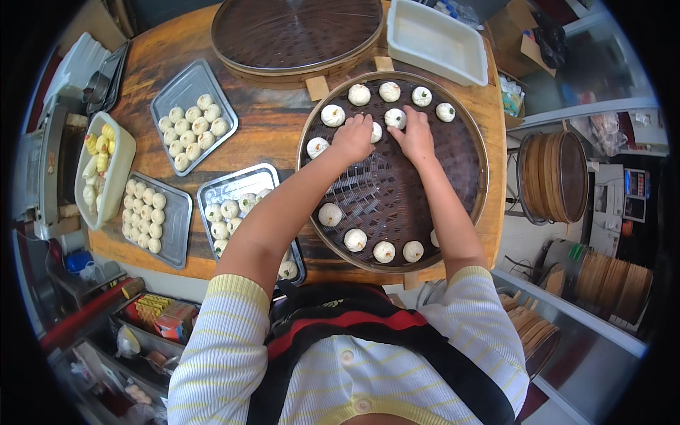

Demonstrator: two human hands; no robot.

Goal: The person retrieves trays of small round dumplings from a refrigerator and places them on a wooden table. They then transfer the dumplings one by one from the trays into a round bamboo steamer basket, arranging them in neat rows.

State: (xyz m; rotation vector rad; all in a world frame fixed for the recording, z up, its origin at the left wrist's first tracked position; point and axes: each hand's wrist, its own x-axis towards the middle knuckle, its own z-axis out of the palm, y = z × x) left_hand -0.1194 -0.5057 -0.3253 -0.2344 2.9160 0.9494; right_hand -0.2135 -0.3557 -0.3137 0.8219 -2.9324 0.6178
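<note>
A round bamboo steamer tray (366, 186) with a dark woven base lies before me. My left hand (355, 139) has its fingers curled around a white steamed bun (376, 133), which it partly hides. Just to the right, my right hand (414, 135) grips another bun (394, 118) with a green garnish between thumb and fingers. Both buns are at the base of the tray. Several more buns stand along the rim, some topped with green, such as one bun (422, 96), others with orange, such as one bun (333, 115). My right forearm partly covers a bun (435, 238) at the lower right.
Metal trays of buns (194, 125), (183, 234) stand left; my left arm overlaps a nearer tray (212, 194). A plastic tub (114, 186) holds yellow and white dough pieces. Behind are stacked steamers (297, 37) and a white bin (441, 42). The wooden table (255, 143) ends at right.
</note>
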